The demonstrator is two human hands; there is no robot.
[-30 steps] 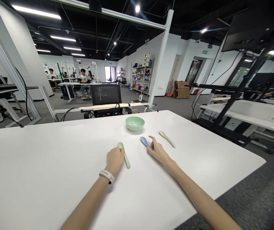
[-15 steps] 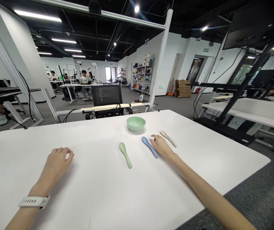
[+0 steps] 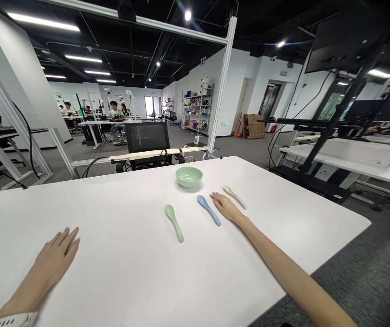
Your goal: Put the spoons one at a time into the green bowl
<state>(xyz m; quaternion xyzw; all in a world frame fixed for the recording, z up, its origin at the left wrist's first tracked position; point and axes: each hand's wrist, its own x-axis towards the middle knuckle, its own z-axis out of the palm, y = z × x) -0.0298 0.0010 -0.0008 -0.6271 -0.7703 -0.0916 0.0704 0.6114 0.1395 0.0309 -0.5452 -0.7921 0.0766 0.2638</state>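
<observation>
On the white table (image 3: 140, 281) lie a green spoon (image 3: 174, 222), a blue spoon (image 3: 209, 210) and a beige spoon (image 3: 234, 197), side by side. A pale green bowl (image 3: 189, 176) stands just behind them. My right hand (image 3: 226, 207) rests flat between the blue and beige spoons, fingers stretched out, holding nothing. My left hand (image 3: 53, 261) lies flat and open on the table far to the left, away from the spoons. A white watch band sits on that wrist.
A black office chair (image 3: 145, 141) stands behind the table's far edge, inside a white metal frame (image 3: 220, 86). More desks and a black stand (image 3: 331, 131) are at the right. People sit at tables in the background left.
My left hand let go of the green spoon, drew back far to the left and flattened out. My right hand moved off the blue spoon and settled flat beside it.
</observation>
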